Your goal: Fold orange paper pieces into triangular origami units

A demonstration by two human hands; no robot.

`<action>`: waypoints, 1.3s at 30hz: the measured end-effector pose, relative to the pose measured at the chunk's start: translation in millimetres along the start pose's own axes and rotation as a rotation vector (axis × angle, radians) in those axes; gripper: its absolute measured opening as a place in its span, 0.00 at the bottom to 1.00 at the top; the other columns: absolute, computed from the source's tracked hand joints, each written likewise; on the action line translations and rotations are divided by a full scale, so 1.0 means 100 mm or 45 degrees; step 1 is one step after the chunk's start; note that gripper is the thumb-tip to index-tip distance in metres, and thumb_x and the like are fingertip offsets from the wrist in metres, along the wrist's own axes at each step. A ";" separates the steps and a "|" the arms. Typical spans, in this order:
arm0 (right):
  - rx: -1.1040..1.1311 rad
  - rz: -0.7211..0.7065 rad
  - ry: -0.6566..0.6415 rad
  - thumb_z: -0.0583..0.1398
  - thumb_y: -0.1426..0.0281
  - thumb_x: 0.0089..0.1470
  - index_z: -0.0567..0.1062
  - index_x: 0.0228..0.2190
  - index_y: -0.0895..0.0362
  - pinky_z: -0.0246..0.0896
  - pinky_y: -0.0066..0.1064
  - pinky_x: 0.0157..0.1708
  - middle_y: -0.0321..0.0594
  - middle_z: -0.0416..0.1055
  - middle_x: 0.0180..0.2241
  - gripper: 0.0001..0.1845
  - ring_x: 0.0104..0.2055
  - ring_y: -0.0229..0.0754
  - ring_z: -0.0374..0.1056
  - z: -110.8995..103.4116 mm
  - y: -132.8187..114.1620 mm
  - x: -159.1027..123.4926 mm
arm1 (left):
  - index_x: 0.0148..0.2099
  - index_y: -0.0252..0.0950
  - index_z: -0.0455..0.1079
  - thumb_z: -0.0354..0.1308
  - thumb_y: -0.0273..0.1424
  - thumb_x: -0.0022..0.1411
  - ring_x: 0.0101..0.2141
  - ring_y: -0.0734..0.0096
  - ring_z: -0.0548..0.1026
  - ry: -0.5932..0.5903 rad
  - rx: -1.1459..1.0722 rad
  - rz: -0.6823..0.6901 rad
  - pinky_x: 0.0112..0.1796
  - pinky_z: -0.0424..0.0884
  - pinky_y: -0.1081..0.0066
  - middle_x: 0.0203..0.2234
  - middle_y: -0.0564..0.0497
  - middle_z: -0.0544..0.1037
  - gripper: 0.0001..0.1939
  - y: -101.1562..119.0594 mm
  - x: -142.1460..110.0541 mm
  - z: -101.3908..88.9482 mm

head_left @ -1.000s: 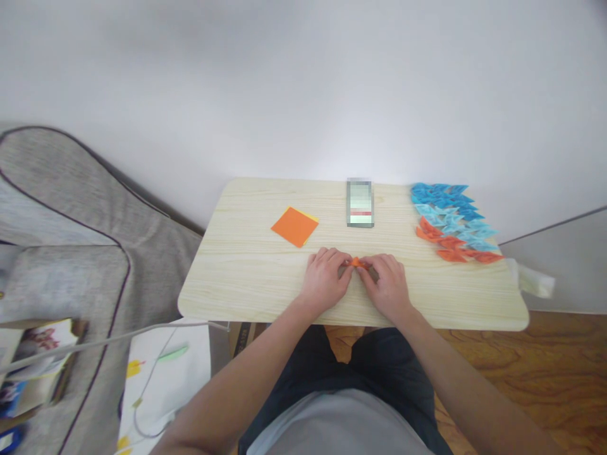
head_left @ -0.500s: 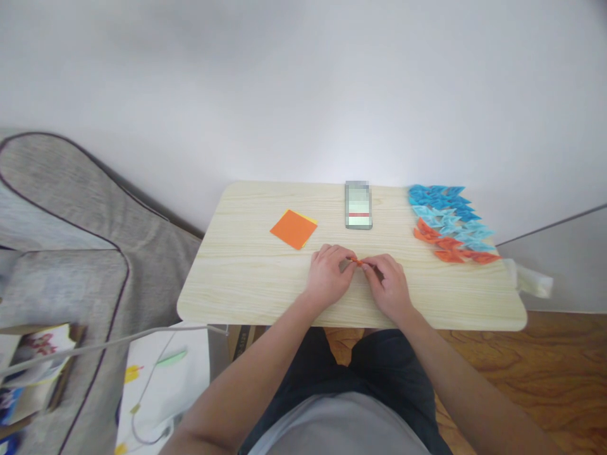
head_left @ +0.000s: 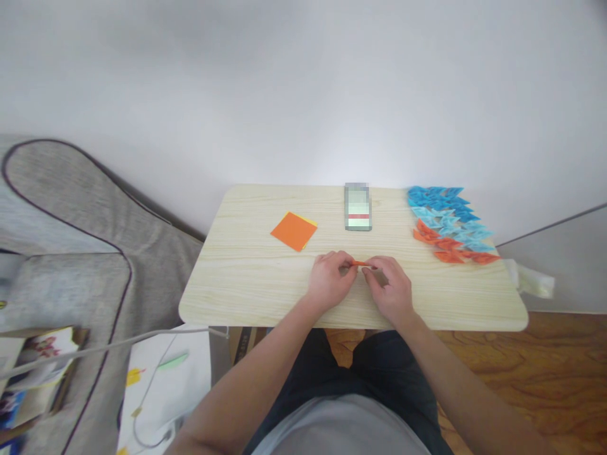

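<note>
Between my two hands is a small, narrow piece of folded orange paper (head_left: 360, 263), held just above the near middle of the table. My left hand (head_left: 331, 278) pinches its left end between thumb and fingers. At the other end, the fingertips of my right hand (head_left: 389, 287) close on the paper, with the thumb just below. The fingers hide part of the folds. Left of my hands lies a stack of square orange paper (head_left: 294, 231), a yellow edge showing beneath. To the right are rows of folded paper pieces in blue (head_left: 441, 199), light blue (head_left: 450, 221) and orange (head_left: 448, 248).
A phone (head_left: 358, 207) with a blurred screen lies beyond my hands on the pale wooden table (head_left: 246, 278). The wall rises behind the table. A grey sofa (head_left: 156, 272) stands at the left, and a white bag-like thing (head_left: 535, 280) hangs at the right edge.
The orange paper now appears as a longer, straighter strip between my fingertips. My hands have shifted only slightly, and the whole view has tilted a little.
</note>
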State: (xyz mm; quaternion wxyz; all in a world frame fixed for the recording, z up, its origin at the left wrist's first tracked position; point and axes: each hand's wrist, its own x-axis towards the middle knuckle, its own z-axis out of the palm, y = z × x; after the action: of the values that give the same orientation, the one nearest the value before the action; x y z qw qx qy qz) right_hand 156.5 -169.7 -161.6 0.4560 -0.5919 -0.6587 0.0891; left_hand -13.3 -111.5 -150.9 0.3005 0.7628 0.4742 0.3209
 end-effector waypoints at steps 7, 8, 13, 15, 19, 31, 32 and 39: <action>-0.116 -0.088 0.054 0.65 0.70 0.61 0.79 0.49 0.48 0.67 0.49 0.52 0.45 0.77 0.47 0.15 0.50 0.53 0.72 0.03 0.04 -0.06 | 0.38 0.39 0.76 0.63 0.30 0.64 0.35 0.66 0.82 0.026 -0.130 -0.060 0.42 0.75 0.66 0.32 0.52 0.84 0.01 -0.02 0.00 0.05; -0.125 -0.089 0.062 0.65 0.70 0.61 0.79 0.49 0.48 0.68 0.48 0.51 0.46 0.77 0.47 0.15 0.50 0.53 0.72 0.03 0.04 -0.07 | 0.38 0.39 0.76 0.63 0.30 0.64 0.35 0.66 0.82 0.029 -0.143 -0.067 0.41 0.76 0.66 0.32 0.52 0.84 0.01 -0.02 -0.01 0.05; -0.116 -0.076 0.056 0.64 0.70 0.62 0.78 0.46 0.50 0.70 0.44 0.45 0.44 0.76 0.39 0.10 0.43 0.49 0.72 0.01 0.03 -0.06 | 0.38 0.39 0.76 0.63 0.30 0.63 0.36 0.66 0.82 0.036 -0.188 -0.080 0.41 0.77 0.66 0.33 0.51 0.84 0.01 0.01 -0.02 0.08; -0.098 -0.079 0.037 0.63 0.71 0.63 0.77 0.46 0.51 0.70 0.43 0.44 0.42 0.76 0.37 0.10 0.41 0.48 0.73 0.01 0.02 -0.05 | 0.38 0.40 0.76 0.63 0.29 0.63 0.36 0.66 0.82 0.036 -0.201 -0.081 0.42 0.77 0.65 0.33 0.51 0.84 0.01 0.02 -0.03 0.09; -0.074 -0.092 0.027 0.63 0.71 0.62 0.76 0.46 0.50 0.70 0.44 0.46 0.43 0.77 0.40 0.10 0.44 0.49 0.73 0.02 0.02 -0.06 | 0.39 0.40 0.76 0.63 0.29 0.63 0.36 0.66 0.82 0.046 -0.220 -0.096 0.42 0.76 0.65 0.33 0.51 0.84 0.01 0.02 -0.04 0.11; 0.004 -0.060 -0.079 0.63 0.70 0.63 0.78 0.46 0.51 0.70 0.43 0.44 0.44 0.75 0.40 0.10 0.42 0.48 0.72 -0.01 0.00 -0.05 | 0.43 0.41 0.76 0.60 0.25 0.63 0.41 0.66 0.80 0.045 -0.387 -0.048 0.49 0.74 0.63 0.38 0.52 0.82 0.08 0.08 -0.07 0.03; 0.015 -0.054 -0.085 0.63 0.70 0.63 0.78 0.46 0.51 0.70 0.43 0.44 0.44 0.75 0.40 0.09 0.42 0.48 0.72 -0.01 0.00 -0.05 | 0.44 0.41 0.76 0.59 0.24 0.63 0.43 0.66 0.79 0.047 -0.421 -0.047 0.50 0.74 0.63 0.39 0.51 0.82 0.09 0.08 -0.07 0.03; 0.156 0.004 -0.136 0.61 0.67 0.65 0.78 0.48 0.50 0.72 0.44 0.49 0.45 0.78 0.44 0.11 0.46 0.49 0.74 -0.08 -0.09 -0.02 | 0.53 0.39 0.75 0.60 0.33 0.69 0.46 0.66 0.80 0.058 -0.666 -0.094 0.50 0.75 0.65 0.47 0.47 0.82 0.12 0.10 -0.07 0.03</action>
State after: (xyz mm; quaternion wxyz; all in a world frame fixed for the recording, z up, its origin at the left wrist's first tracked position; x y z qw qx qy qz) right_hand 155.5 -177.4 -151.7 0.4555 -0.5584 -0.6743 0.1613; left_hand -8.2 -121.7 -146.0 0.4882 0.6339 0.4093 0.4385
